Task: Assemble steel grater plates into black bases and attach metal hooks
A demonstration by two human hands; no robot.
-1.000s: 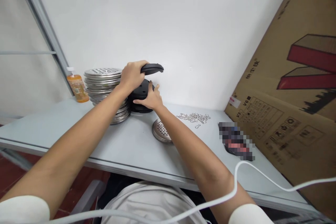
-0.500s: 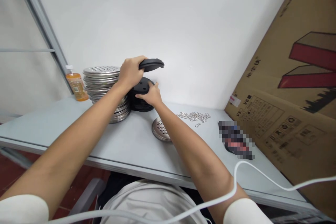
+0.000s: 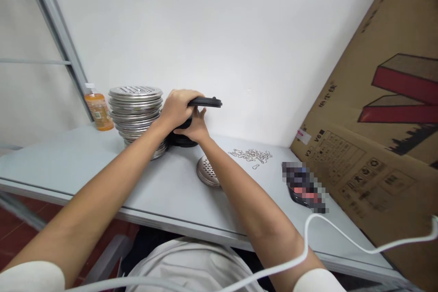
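Observation:
My left hand (image 3: 177, 106) is closed on the edge of a round black lid-like disc (image 3: 208, 102), holding it nearly level above a stack of similar black discs (image 3: 184, 140). Right beside that stack, my right hand (image 3: 197, 128) has its thumb and fingers apart, touching or very near the discs. Both hands hide much of the black stack. To its left rises a tall pile of round metal plates (image 3: 136, 112), the top one perforated. Nearer me lies a perforated metal disc (image 3: 206, 171), partly covered by my right forearm.
Small metal clips (image 3: 255, 155) lie loosely heaped on the grey table (image 3: 164, 196). A bottle of orange liquid (image 3: 99, 110) stands at the back left. A blurred-out dark item (image 3: 304, 187) lies at right by a large cardboard box (image 3: 362, 146). A white cable (image 3: 273, 264) crosses in front.
My left hand has lowered the black disc and moved slightly right, levelling it over the stack. My right hand has stayed beside the stack, a little lower.

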